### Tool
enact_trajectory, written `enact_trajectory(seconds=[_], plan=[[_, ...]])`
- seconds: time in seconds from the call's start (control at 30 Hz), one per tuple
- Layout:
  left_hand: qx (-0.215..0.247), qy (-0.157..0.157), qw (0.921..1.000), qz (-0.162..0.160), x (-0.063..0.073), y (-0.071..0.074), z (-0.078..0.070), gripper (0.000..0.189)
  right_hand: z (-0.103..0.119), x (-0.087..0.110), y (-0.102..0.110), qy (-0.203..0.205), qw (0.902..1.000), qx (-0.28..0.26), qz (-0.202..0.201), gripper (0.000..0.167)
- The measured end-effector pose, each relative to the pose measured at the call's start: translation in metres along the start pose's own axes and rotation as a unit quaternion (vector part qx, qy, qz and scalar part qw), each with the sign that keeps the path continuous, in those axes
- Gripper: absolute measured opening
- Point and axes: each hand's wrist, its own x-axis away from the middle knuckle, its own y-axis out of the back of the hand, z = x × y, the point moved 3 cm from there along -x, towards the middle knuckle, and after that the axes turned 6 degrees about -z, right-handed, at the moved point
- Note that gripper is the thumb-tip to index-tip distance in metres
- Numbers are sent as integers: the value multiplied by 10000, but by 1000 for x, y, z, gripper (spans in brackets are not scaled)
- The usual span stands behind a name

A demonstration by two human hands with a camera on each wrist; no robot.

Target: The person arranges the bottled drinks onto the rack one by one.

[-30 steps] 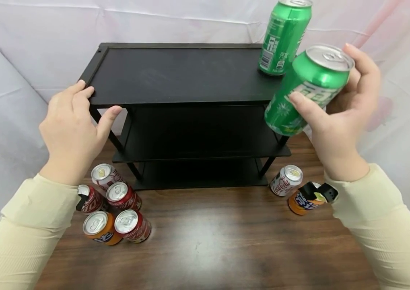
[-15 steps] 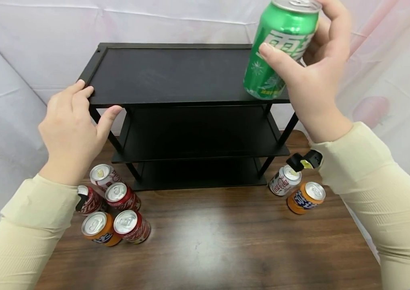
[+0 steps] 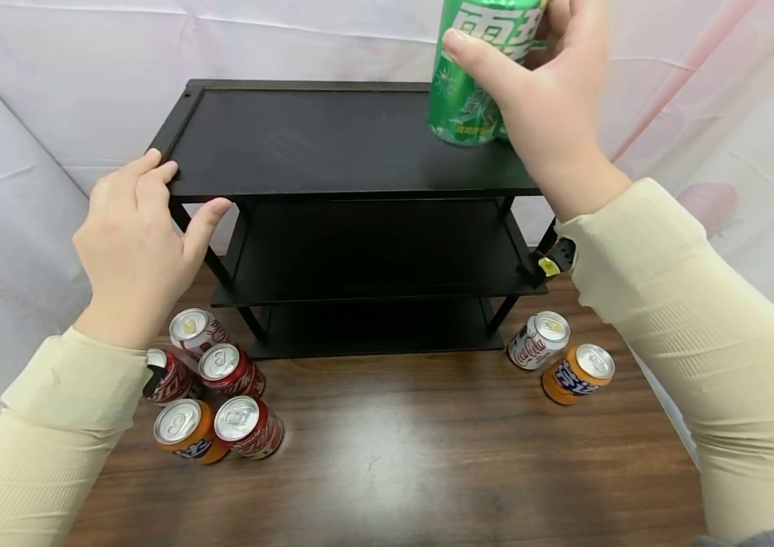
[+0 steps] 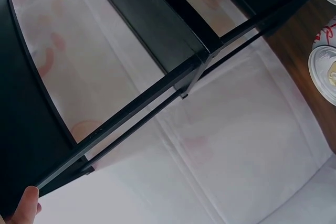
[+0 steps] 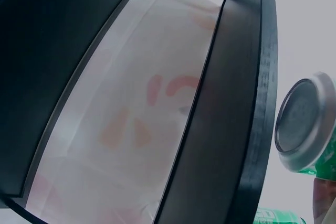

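Observation:
My right hand (image 3: 551, 114) grips a green soda can (image 3: 465, 95) over the right part of the rack's top shelf (image 3: 318, 144). The thumb lies across the can's front; its upper end is cut off by the head view. In the right wrist view the can's silver base shows close above the shelf edge. A second green can (image 5: 278, 216), mostly hidden behind the hand in the head view, stands at the right end of that shelf. My left hand (image 3: 137, 235) rests on the top shelf's front left corner, fingers over the edge and thumb spread.
Below the top are a middle shelf (image 3: 373, 251) and a bottom shelf (image 3: 373, 330). Several red, white and orange cans (image 3: 236, 418) cluster at the left of the wooden table (image 3: 387, 471). A white can (image 3: 538, 340) and an orange can (image 3: 576, 374) stand right. Pale cloth (image 3: 332, 38) hangs behind.
My right hand has carried the green can left and away from me, from beside the rack to over its top shelf, passing in front of the other green can. The left hand stays put.

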Motion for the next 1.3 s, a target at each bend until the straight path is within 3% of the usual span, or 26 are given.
enact_trajectory(seconds=[0.07, 0.3, 0.57, 0.7, 1.0, 1.3], plan=[[-12, 1, 10000, -4, 0, 0, -1, 90, -2, -3, -3, 9, 9998, 133, 135, 52], [-52, -8, 9999, 90, 0, 1, -3, 87, -9, -11, -15, -893, 9953, 343, 176, 52], [-61, -30, 10000, 66, -1, 1, -5, 87, -16, -15, -25, -922, 9945, 449, 192, 56], [-72, -30, 9999, 126, -1, 1, -5, 88, -18, -14, -27, -1138, 9920, 526, 164, 60], [-43, -3, 10000, 85, -1, 0, -6, 87, -31, -7, -29, -1338, 9893, 561, 125, 79], [-7, -13, 10000, 22, -1, -1, -8, 87, -36, -4, -35, -1310, 9903, 434, 136, 75]])
